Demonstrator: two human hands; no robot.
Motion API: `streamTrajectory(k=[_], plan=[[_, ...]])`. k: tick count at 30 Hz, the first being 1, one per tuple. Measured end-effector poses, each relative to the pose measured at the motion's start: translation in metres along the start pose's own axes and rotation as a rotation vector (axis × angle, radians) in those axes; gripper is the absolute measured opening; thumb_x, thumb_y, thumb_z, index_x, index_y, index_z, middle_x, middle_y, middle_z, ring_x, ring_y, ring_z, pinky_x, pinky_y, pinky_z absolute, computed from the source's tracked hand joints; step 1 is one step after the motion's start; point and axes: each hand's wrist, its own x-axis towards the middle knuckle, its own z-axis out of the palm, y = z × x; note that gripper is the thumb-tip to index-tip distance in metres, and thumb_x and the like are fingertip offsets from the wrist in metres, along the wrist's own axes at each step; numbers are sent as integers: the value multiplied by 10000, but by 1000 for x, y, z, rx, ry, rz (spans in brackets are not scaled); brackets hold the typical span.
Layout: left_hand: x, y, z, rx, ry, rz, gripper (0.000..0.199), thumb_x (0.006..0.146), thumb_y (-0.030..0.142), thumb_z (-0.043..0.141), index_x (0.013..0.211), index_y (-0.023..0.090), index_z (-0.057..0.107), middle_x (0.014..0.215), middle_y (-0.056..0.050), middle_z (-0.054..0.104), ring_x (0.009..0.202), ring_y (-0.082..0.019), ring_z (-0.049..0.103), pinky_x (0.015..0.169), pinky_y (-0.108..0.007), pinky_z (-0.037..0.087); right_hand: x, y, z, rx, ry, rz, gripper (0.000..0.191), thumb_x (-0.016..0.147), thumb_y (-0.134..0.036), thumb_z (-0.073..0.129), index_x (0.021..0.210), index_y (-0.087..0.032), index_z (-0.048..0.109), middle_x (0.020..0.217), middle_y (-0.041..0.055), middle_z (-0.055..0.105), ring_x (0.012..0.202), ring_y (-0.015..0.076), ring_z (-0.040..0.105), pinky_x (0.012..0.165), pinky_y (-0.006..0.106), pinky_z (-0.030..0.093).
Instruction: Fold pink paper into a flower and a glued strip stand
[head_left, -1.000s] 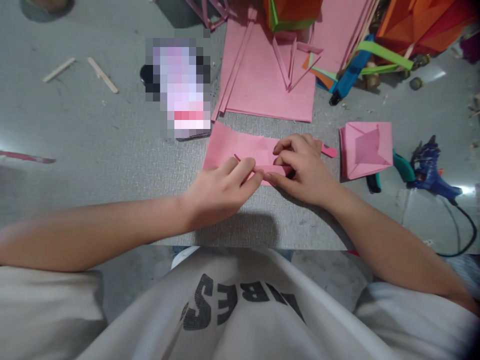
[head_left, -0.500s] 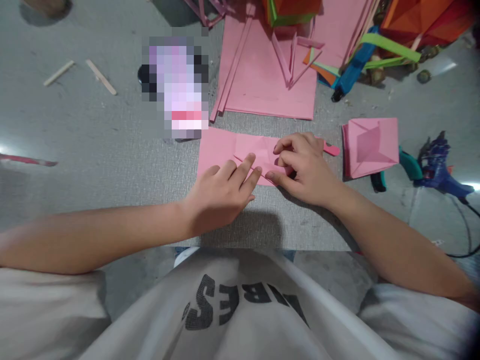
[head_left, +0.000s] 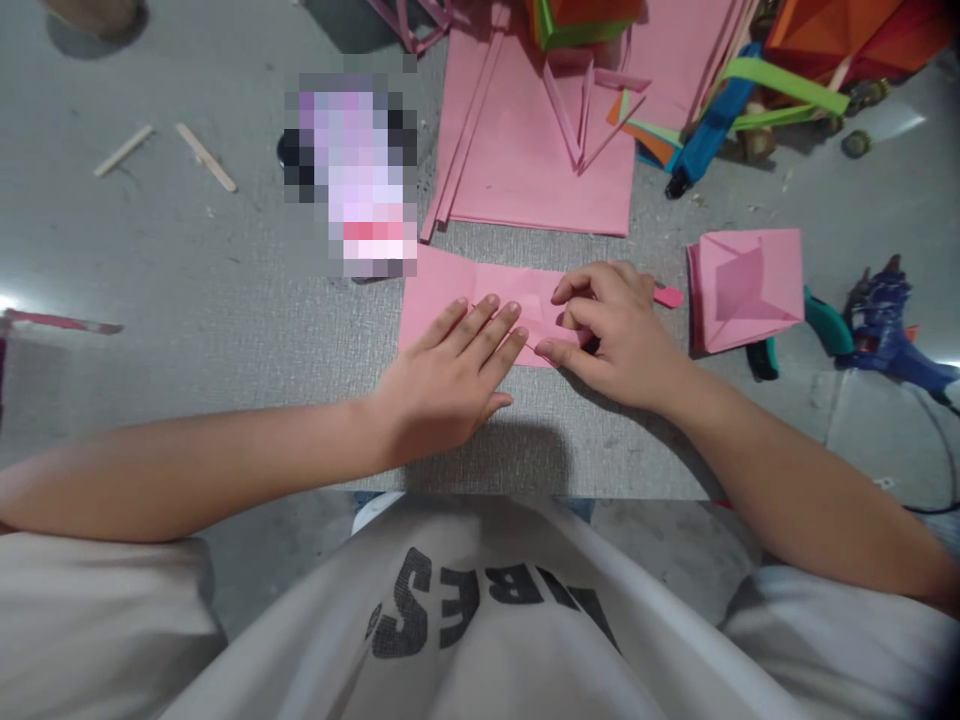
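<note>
A folded pink sheet of paper [head_left: 435, 290] lies on the grey table in front of me, with creases and a folded flap near its middle. My left hand [head_left: 454, 385] rests on it, fingers stretched out and pressing flat over the flap. At the sheet's right end, my right hand [head_left: 619, 335] has its fingers curled, with thumb and fingertips gripping the paper's edge. Part of the sheet is hidden under both hands. Just beyond the right hand, the end of a small pink-red strip [head_left: 667, 296] shows.
Folded pink paper pieces [head_left: 750, 290] are stacked at right, beside a blue glue gun [head_left: 889, 320]. Behind lie large pink sheets [head_left: 540, 180], a blue cutter [head_left: 709, 125] and orange folded paper [head_left: 855, 35]. A pixelated object [head_left: 356, 170] and two wooden sticks [head_left: 206, 157] lie left.
My left hand's fingers have spread and flattened further over the flap, shifting slightly left. The right hand stays nearly in place at the sheet's right end.
</note>
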Motion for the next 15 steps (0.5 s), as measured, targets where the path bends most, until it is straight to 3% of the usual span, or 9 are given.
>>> streamTrajectory(k=[3,8,15], plan=[[1,-4,4,-40,-46,7,755,1178,383,610,1822,50,399,1915,-284,352,1807,-474,358,1466,-655,330,-1,1,-1,21,10,-6,477,1085,-645,708,847,-242,617,1316,113,733,1282,387,615,1067,608,434],[3,-9,6,-45,-59,29,789,1149,384,680,1854,216,368,1936,-260,329,1814,-511,324,1432,-723,345,0,-4,-3,24,10,22,506,1048,-697,735,860,-243,613,1298,118,739,1276,400,625,1048,612,433],[7,-11,2,-24,-93,27,756,1152,394,675,1840,243,402,1925,-267,349,1800,-516,355,1418,-709,361,0,0,-9,15,6,118,349,953,-575,871,962,-263,715,1289,119,719,1270,420,603,1052,615,452]])
